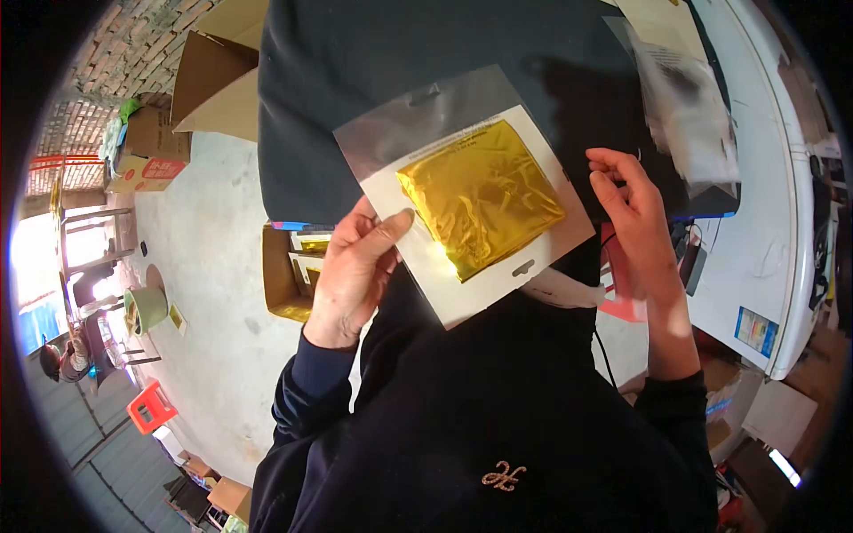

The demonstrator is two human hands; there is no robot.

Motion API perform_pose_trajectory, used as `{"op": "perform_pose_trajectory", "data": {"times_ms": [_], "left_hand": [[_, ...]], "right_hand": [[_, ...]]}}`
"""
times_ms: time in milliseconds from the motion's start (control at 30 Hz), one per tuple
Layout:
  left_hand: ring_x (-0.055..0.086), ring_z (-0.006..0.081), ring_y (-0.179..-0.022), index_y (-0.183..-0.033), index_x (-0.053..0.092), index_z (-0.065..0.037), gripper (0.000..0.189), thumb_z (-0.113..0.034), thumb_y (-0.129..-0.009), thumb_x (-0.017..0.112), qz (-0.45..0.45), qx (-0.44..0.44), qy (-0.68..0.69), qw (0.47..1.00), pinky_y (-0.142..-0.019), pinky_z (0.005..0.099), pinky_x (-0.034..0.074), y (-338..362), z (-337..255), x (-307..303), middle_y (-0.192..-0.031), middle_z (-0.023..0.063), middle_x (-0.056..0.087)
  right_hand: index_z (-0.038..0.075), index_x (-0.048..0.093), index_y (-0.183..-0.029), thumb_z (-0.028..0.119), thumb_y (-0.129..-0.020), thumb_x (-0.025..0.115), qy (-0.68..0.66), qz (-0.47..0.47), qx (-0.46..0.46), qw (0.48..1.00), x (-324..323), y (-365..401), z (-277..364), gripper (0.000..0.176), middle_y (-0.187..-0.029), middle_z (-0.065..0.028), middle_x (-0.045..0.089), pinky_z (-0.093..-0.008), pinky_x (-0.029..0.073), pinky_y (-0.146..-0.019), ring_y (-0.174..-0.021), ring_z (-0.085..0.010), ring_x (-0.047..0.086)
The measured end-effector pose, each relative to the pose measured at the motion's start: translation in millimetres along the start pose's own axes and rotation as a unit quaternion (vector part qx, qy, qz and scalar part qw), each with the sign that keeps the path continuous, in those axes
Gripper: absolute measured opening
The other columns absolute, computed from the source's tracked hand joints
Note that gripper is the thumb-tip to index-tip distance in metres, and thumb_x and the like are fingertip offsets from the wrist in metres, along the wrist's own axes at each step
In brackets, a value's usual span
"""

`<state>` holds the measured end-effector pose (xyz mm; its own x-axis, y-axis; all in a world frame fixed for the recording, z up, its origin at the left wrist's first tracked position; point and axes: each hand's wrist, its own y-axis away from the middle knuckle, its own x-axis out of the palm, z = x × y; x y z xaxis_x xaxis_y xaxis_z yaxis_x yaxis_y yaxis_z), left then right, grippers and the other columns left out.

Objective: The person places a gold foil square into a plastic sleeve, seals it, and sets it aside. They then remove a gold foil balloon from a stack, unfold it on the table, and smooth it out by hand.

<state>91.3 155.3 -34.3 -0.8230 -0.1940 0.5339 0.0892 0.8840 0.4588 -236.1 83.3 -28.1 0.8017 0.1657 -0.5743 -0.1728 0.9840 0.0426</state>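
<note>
My left hand pinches the lower left edge of a clear plastic sleeve that holds a white card with a square of crinkled gold foil on it. The sleeve is held up flat over a dark cloth-covered surface. My right hand hovers just right of the sleeve with fingers loosely curled and nothing in it; whether a fingertip touches the sleeve's edge is unclear. Dark sleeves cover both my arms.
A small open cardboard box with more gold packets sits under my left hand. A clear plastic bag lies on the cloth at upper right, beside a white table edge. Larger cartons stand on the concrete floor.
</note>
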Motion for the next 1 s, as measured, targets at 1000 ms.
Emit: {"op": "perform_pose_trajectory", "data": {"times_ms": [1000], "left_hand": [[0.069,0.0151,-0.116,-0.158,0.037,-0.002,0.054,0.008,-0.106,0.044,0.080,-0.082,0.087,0.990,-0.099,0.0265,0.058,30,29,-29,-0.140,0.0099,0.064]], "right_hand": [[0.002,0.051,-0.146,0.029,-0.107,0.050,-0.510,0.074,0.276,0.811,35,73,-1,0.047,-0.124,-0.0076,0.067,-0.0378,0.056,-0.071,-0.101,-0.0203,0.068]]}}
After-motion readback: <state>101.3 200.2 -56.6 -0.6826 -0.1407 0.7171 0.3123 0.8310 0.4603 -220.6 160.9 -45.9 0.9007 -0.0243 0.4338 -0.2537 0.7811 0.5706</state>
